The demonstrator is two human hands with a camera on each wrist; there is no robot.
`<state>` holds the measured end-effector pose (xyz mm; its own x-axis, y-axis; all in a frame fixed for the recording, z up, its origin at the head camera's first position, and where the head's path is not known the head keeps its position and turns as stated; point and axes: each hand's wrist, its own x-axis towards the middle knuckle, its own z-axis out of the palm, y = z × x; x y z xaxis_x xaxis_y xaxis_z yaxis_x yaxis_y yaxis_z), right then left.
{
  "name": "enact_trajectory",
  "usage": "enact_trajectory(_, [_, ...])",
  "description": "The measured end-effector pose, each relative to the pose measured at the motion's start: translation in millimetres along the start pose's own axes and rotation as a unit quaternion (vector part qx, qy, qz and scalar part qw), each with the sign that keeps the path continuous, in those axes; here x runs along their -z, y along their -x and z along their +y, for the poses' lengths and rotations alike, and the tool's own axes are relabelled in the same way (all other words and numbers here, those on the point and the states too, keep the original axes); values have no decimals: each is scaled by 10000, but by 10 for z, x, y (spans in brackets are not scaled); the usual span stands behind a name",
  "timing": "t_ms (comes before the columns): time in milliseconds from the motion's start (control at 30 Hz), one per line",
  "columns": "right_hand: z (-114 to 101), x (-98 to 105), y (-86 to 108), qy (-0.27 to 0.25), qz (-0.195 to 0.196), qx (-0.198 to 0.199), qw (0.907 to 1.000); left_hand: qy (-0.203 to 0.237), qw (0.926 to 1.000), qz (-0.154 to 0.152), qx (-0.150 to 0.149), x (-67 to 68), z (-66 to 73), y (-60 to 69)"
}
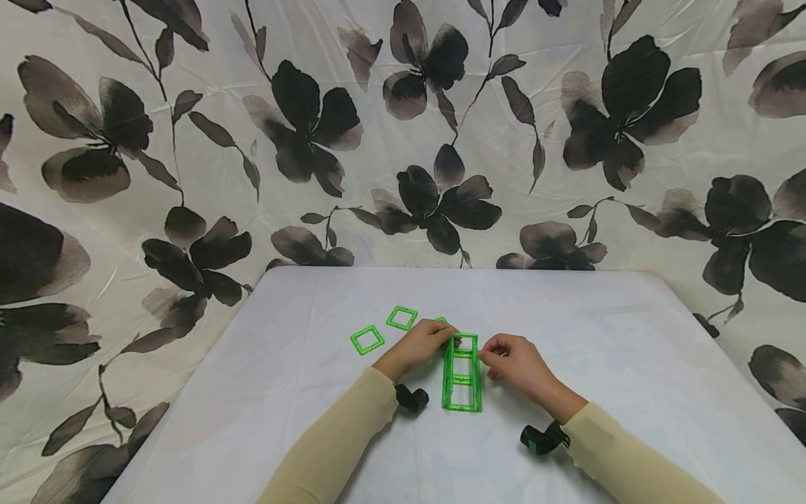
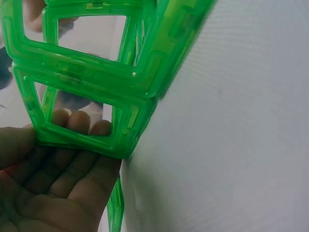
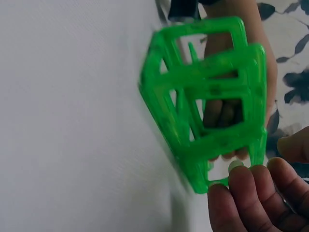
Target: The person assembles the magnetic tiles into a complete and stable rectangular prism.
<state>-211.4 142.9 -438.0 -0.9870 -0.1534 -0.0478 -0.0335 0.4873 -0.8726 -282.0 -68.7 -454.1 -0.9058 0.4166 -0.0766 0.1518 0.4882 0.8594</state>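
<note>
A long box-like frame point(image 1: 462, 404) of green see-through magnetic tiles lies on the table, its three squares running away from me. At its far left end my left hand point(image 1: 423, 344) holds it; in the left wrist view the fingers point(image 2: 79, 122) curl behind the end tile point(image 2: 82, 140), thumb at its side. My right hand point(image 1: 518, 362) is at the far right side, fingers loosely bent. The right wrist view has its fingertips point(image 3: 236, 181) at the end tile's edge, thumb point(image 3: 295, 145) apart from it; whether they press on it is unclear.
Two loose green square tiles, one nearer point(image 1: 367, 340) and one farther point(image 1: 401, 318), lie left of the frame. Another green tile point(image 1: 442, 320) is partly hidden behind my left hand. The white-covered table point(image 1: 598, 315) ends at a floral cloth point(image 1: 434, 140).
</note>
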Motion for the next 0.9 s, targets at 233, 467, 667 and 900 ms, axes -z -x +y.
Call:
enact_trajectory(233, [-36,88,-175,608,366,259,9971,142,9998,-137,3,-7,2,-34])
enact_trajectory(467, [-84,110,-308,1056,424,528,9921,282,9994,-160,-101,-14,21,-55])
enact_trajectory(667, [-110,72,-409,1188,132,524,9914,512,9985,-145,-145,-27,34,-63])
enact_trajectory(900, [-133,25,-475,1291,-79,574,9899,661,9978,-72,27,-34,59,-66])
